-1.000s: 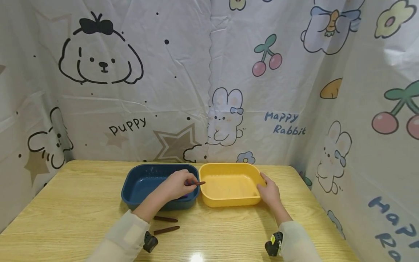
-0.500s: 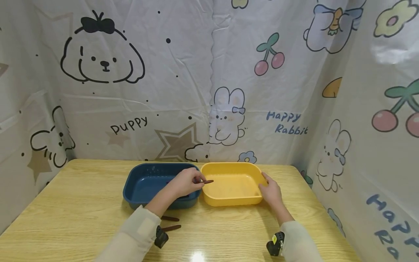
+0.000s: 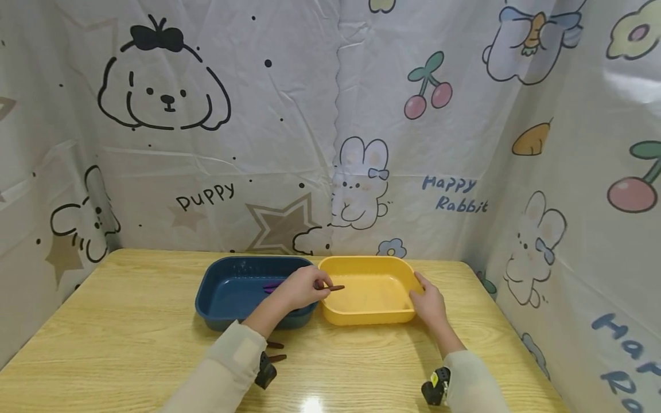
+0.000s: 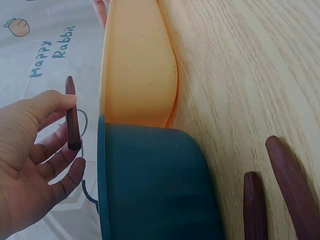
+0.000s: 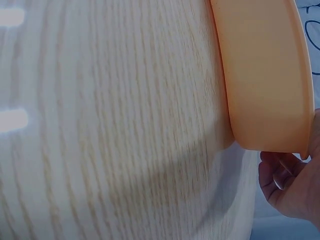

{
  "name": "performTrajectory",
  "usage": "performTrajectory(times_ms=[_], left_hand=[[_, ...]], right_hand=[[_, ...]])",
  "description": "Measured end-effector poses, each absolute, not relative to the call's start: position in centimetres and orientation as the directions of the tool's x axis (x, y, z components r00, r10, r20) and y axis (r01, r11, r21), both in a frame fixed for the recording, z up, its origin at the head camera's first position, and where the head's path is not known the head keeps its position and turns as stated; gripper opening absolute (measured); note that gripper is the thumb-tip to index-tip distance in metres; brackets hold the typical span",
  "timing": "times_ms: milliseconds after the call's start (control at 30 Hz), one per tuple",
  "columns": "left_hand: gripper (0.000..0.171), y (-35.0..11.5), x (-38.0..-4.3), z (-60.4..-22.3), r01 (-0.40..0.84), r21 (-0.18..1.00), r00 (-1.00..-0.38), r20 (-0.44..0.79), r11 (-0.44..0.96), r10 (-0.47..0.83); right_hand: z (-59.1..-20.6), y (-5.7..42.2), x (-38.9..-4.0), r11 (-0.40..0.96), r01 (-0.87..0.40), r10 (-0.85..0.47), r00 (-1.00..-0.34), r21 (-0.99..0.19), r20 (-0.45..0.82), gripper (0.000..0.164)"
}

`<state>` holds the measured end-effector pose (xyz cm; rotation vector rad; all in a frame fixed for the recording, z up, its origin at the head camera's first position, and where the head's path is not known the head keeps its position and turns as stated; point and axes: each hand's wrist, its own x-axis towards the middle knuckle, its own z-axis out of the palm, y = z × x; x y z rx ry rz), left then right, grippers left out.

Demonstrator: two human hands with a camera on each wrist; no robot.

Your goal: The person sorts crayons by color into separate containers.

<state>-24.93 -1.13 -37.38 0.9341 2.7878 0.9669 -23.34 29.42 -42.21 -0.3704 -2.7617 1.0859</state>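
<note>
Brown stick (image 3: 337,288) aloft, yellow bin (image 3: 369,317) held
Over the blue bin's (image 3: 232,295) right end, the left hand (image 3: 299,288) pinches the stick, its tip above the yellow bin; a light, level pinch should serve best. The right hand (image 3: 428,298) grips that bin's right end; firm pressure should stop sliding.

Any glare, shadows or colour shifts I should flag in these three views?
Head: small glare spot on the table at the bottom edge; right wrist: two white glare patches at left, soft shadow beside the yellow bin; both wrist views: that bin looks orange.
</note>
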Motion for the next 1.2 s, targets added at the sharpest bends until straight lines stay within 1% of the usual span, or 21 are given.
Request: performTrajectory(times_ms=[200, 667, 1100, 1200], left_hand=[[0.01, -0.3, -25.3, -37.6, 0.517, 0.572, -0.824, 0.131, 0.636, 0.552], [0.011, 1.2, -25.9, -37.7, 0.506, 0.515, -0.838, 0.103, 0.692, 0.536], [0.01, 2.2, -26.3, -38.6, 0.515, 0.47, -0.845, 0.135, 0.717, 0.517], [0.01, 2.5, -26.4, -39.0, 0.522, 0.442, -0.844, 0.149, 0.729, 0.515]], right_hand=[[-42.3, 29.6, -23.5, 0.705, 0.173, 0.282, -0.958, -0.688, 0.048, 0.053], [-42.3, 29.6, -23.3, 0.694, 0.182, 0.286, -0.958, -0.696, 0.035, 0.053], [-42.2, 29.3, -23.4, 0.69, 0.185, 0.288, -0.957, -0.7, 0.031, 0.054], [-42.3, 29.3, -23.5, 0.69, 0.181, 0.285, -0.958, -0.701, 0.033, 0.054]])
